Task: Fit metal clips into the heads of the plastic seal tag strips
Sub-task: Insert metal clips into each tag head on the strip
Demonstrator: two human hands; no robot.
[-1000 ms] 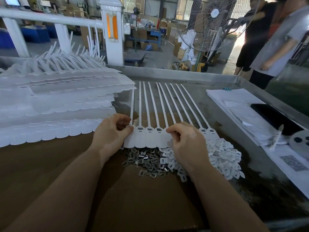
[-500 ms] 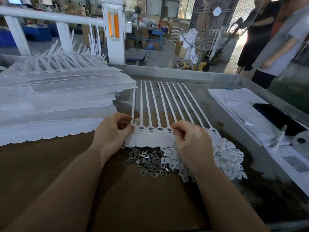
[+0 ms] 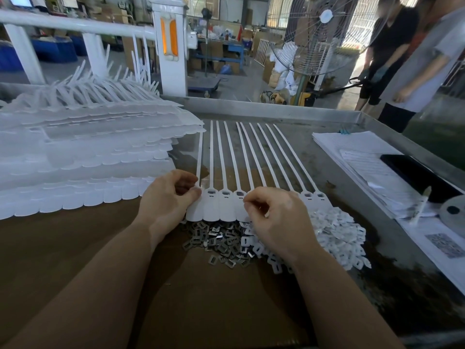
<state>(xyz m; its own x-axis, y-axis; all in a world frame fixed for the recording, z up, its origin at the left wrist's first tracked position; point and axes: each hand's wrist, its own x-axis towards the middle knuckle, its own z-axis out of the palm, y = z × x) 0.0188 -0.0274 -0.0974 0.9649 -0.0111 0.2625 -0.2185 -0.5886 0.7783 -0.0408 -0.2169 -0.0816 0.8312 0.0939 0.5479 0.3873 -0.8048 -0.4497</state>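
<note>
Both hands, left hand (image 3: 169,197) and right hand (image 3: 276,220), pinch the unlabelled seal tag strips (image 3: 227,206).

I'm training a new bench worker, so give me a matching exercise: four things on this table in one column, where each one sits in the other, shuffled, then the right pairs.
Things:
1. metal clips
2. stack of tag sheets
3. papers
4. white plastic pieces

Places:
A. along the table's right side
B. heaped just right of the right hand
C. piled on the table's left
D. loose below the tag heads, between the wrists

Pairs: 1-D, 2-C, 3-A, 4-B
</note>
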